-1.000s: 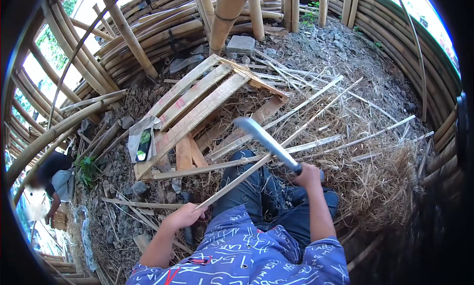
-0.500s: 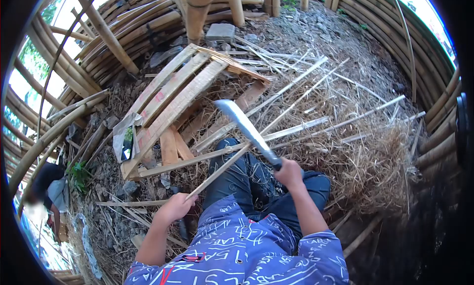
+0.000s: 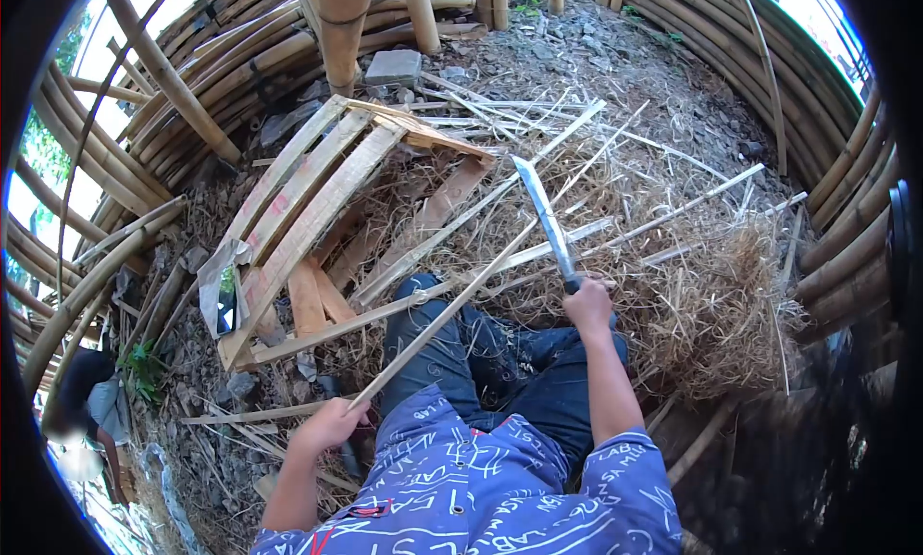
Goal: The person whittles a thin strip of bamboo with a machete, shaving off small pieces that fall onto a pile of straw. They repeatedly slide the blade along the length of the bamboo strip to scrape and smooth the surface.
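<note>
My left hand (image 3: 332,425) is closed round the near end of a long, thin bamboo strip (image 3: 444,317), which slants up and away to the right across my legs. In my right hand (image 3: 587,303) is the dark handle of a machete (image 3: 545,209). Its long steel blade points up and slightly left, apart from the held strip's near half and crossing above other strips lying beyond my knees. Pale shavings (image 3: 711,315) lie heaped to the right of my legs, and some curls cling to my trousers.
A slatted wooden pallet (image 3: 317,219) leans ahead on the left. Several bamboo strips (image 3: 692,209) lie over the shavings. Behind are a grey block (image 3: 393,68), a bamboo post (image 3: 342,36) and stacked bamboo poles (image 3: 231,65). Another person (image 3: 91,392) is bent over at far left.
The machete has swung right and more upright, away from the held strip, as my right hand moved right and up. My left hand keeps its hold. The whole view has shifted slightly.
</note>
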Motion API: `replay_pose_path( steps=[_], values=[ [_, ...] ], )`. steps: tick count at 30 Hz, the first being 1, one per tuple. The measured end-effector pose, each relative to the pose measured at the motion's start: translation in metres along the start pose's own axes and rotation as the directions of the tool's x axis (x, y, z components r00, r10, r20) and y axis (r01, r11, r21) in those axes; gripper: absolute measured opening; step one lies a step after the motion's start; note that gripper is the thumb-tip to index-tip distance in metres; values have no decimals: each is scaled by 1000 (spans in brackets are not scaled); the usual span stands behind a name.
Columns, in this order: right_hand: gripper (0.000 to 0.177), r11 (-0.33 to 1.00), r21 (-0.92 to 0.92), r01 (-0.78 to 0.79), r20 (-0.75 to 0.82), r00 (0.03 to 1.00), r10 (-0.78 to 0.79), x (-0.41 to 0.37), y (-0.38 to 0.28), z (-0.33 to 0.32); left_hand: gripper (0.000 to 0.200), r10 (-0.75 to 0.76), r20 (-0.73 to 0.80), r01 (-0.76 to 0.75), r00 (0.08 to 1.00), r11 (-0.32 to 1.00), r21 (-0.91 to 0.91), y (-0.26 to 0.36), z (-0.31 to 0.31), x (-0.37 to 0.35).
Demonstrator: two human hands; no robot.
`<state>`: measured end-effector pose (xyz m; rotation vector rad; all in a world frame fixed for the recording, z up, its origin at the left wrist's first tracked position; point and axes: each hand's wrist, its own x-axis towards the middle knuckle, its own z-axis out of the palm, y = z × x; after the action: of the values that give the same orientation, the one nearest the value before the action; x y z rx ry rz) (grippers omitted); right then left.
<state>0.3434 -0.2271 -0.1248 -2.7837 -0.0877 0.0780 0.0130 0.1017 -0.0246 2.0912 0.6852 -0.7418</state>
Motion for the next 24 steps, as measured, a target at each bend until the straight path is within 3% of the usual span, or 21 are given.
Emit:
replay_pose_path(
  steps=[3,5,6,8,11,13,14,16,17,20,21,23,24],
  values=[
    [21,999,41,28,48,998,-30,-13,-4,21,47,-36,-5,36,999,999,-23,4,-2,-3],
    [20,970,-5,244,50,969,-244,-21,-11,23,47,-67,-12,66,998,997,-33,5,-5,-5],
    [20,970,2,242,50,969,-241,-19,-11,26,47,-83,-21,82,996,996,-43,2,-5,-5],
    [22,924,-33,382,48,924,-380,-11,-7,29,47,-95,-32,94,995,995,-46,1,-9,-8],
    [22,966,-15,259,120,959,-255,14,4,5,46,27,-5,-27,1000,997,-67,3,-14,-18],
    [22,998,-32,62,149,987,-57,35,15,2,46,-84,67,89,994,993,-78,3,-17,-18],
    [22,998,-31,62,140,988,-57,37,16,6,46,-77,63,81,995,994,-77,1,-13,-14],
    [22,999,16,-33,16,999,33,26,12,15,38,144,-47,-146,988,989,-32,6,-1,-6],
    [22,999,30,-38,20,999,37,19,9,29,38,-105,42,108,994,992,-68,17,-8,-7],
    [19,989,137,54,6,998,-55,-17,-10,35,38,7,-1,-7,1000,1000,-30,-13,-9,7],
    [19,988,145,47,12,999,-49,-25,-9,39,39,-18,51,21,999,998,-66,4,-14,0],
    [20,935,142,326,92,936,-340,-35,-7,42,43,-68,77,74,995,994,-81,3,-15,-1],
    [20,935,149,323,92,937,-338,-35,-7,37,46,-105,104,116,989,988,-102,1,-16,0]
  ],
)
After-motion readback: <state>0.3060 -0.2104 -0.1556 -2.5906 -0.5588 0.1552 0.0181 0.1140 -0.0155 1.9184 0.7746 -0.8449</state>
